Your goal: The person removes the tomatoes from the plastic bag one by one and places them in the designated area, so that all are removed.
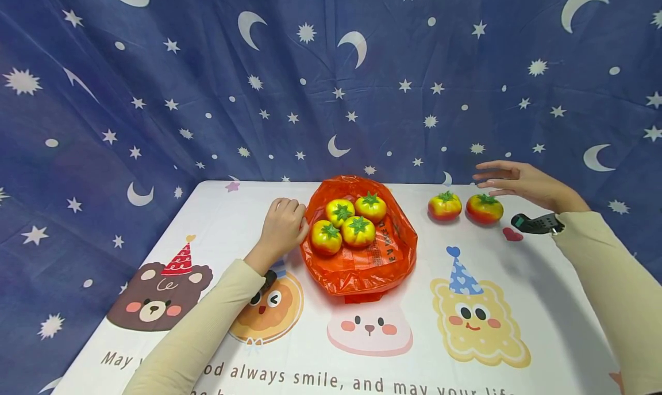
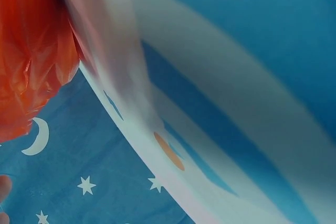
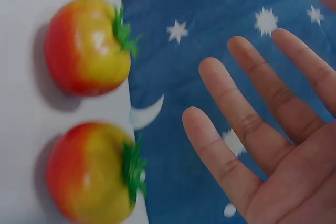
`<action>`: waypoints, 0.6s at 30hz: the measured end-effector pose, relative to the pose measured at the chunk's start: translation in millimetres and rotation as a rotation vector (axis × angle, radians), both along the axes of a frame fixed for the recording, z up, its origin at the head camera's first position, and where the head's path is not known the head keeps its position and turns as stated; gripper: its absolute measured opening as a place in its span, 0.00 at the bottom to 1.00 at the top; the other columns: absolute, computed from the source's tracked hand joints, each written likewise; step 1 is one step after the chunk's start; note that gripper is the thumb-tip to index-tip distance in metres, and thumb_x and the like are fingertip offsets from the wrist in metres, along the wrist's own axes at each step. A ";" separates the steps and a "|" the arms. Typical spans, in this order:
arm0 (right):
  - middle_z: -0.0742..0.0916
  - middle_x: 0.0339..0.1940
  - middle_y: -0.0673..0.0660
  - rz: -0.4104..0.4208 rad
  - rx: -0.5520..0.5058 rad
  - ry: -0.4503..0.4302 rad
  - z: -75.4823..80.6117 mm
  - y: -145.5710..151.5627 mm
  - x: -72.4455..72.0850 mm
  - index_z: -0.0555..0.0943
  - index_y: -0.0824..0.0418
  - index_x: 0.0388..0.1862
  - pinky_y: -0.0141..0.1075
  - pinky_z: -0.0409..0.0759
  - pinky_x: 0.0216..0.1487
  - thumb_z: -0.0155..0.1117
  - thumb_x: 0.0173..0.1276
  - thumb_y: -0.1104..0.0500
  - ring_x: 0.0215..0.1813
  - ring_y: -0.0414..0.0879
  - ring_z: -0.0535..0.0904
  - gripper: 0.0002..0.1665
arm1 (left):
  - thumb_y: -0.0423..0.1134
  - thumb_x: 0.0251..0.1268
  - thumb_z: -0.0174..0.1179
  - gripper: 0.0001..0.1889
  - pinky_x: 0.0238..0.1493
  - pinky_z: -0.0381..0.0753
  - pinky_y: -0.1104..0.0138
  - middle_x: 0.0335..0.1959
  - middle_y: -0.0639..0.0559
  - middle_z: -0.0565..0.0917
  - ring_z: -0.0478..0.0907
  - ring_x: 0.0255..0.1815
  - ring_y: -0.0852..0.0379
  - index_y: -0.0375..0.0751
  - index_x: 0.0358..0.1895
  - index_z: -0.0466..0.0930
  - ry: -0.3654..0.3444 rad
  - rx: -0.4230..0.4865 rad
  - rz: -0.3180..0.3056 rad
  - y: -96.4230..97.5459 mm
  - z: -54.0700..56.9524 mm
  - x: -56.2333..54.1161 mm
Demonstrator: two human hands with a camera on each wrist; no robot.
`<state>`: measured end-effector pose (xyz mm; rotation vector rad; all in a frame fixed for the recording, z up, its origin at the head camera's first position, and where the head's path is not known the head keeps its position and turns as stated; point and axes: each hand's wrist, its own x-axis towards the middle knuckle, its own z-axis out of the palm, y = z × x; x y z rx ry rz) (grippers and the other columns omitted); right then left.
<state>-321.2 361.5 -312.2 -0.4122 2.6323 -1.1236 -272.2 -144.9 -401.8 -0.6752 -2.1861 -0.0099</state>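
Observation:
A red plastic bag point(image 1: 393, 263) lies with its mouth spread wide, and several yellow-red tomatoes point(image 1: 358, 231) with green star-shaped tops sit inside it. At the bag's left rim, my left hand point(image 1: 281, 228) has its fingers curled and holds the edge. The left wrist view shows the bag's crinkled side point(image 2: 31, 61) close up, with only fingertips at the frame's edge. To the right, two more tomatoes, a left one point(image 1: 445, 207) and a right one point(image 1: 484, 210), stand side by side on the table. Above the right one hovers my right hand point(image 1: 527, 182), fingers extended, apart from both tomatoes point(image 3: 86, 45).
A white tablecloth point(image 1: 248, 211) printed with cartoon faces and lettering covers the table. Behind its far edge hangs a blue curtain point(image 1: 310, 125) with moons and stars. Each wrist wears a dark strap, such as the right one point(image 1: 538, 224).

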 end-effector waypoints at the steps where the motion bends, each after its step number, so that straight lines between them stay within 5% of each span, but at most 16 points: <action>1: 0.78 0.57 0.39 0.005 0.002 0.005 1.5 -4.7 -0.9 0.59 0.56 0.71 0.27 0.79 0.51 0.54 0.69 0.51 0.48 0.23 0.77 0.33 | 0.36 0.50 0.56 0.05 0.48 0.75 0.55 0.24 0.45 0.77 0.75 0.33 0.45 0.36 0.26 0.75 -0.001 0.001 -0.001 -0.1 -0.2 -0.1; 9: 0.76 0.64 0.57 0.044 -0.071 0.001 7.6 -45.6 -8.7 0.63 0.56 0.69 0.30 0.79 0.52 0.56 0.68 0.53 0.48 0.26 0.79 0.32 | 0.35 0.50 0.55 0.05 0.48 0.74 0.54 0.24 0.44 0.76 0.75 0.33 0.45 0.36 0.27 0.75 -0.005 0.010 -0.009 -0.4 -1.6 -1.5; 18: 0.75 0.65 0.62 0.091 -0.139 0.001 4.7 -82.9 -14.8 0.65 0.57 0.68 0.44 0.77 0.60 0.58 0.67 0.56 0.53 0.34 0.80 0.30 | 0.35 0.51 0.56 0.05 0.50 0.74 0.55 0.24 0.45 0.76 0.75 0.33 0.45 0.36 0.27 0.75 -0.021 0.006 0.002 0.0 -1.5 -1.1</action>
